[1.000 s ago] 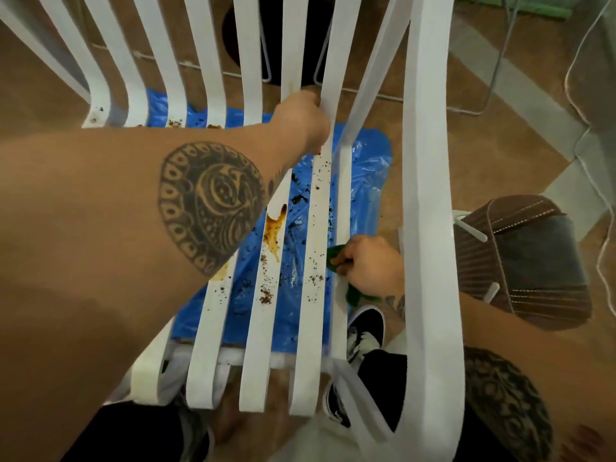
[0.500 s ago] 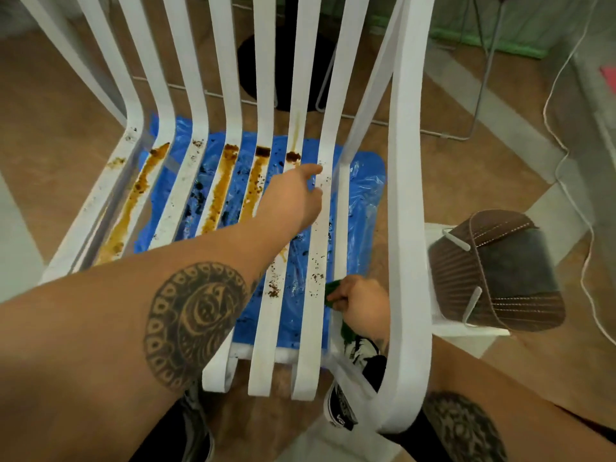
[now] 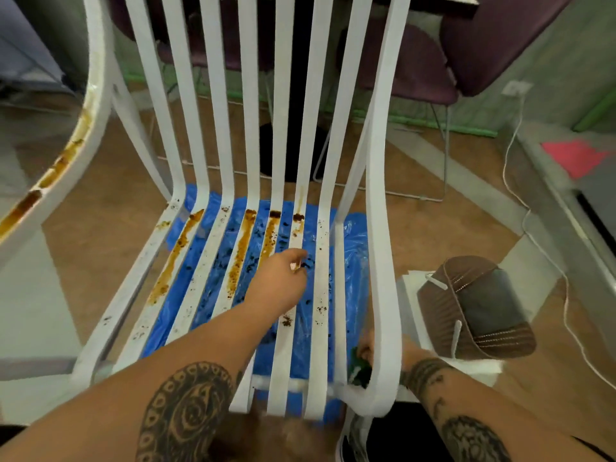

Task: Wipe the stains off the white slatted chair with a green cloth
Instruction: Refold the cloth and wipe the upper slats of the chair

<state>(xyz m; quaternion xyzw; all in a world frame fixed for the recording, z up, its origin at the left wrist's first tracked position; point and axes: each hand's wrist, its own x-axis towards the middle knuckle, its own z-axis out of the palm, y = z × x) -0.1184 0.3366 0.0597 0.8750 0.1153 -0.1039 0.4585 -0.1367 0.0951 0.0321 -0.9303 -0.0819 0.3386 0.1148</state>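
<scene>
Over the seat of the white slatted chair [image 3: 283, 128], the left hand [image 3: 283, 281] hangs with fingers loosely curled, holding nothing, among brown stains [image 3: 240, 255]. Near the seat's front right corner, the right hand [image 3: 407, 350], partly hidden behind the armrest [image 3: 383, 295], grips the green cloth [image 3: 360, 368]. A blue sheet [image 3: 350, 261] lies beneath.

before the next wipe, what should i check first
1. Grip: right hand holds the green cloth, ok.
2. Placement: cloth sits at the seat's front right corner, away from the brown streaks, not ok.
3. Bracing: left hand is over the seat of the white slatted chair, cannot tell if it touches.
4. Armrest: left armrest has brown smears, not ok.
5. Floor cover: blue sheet lies under the seat, ok.
</scene>
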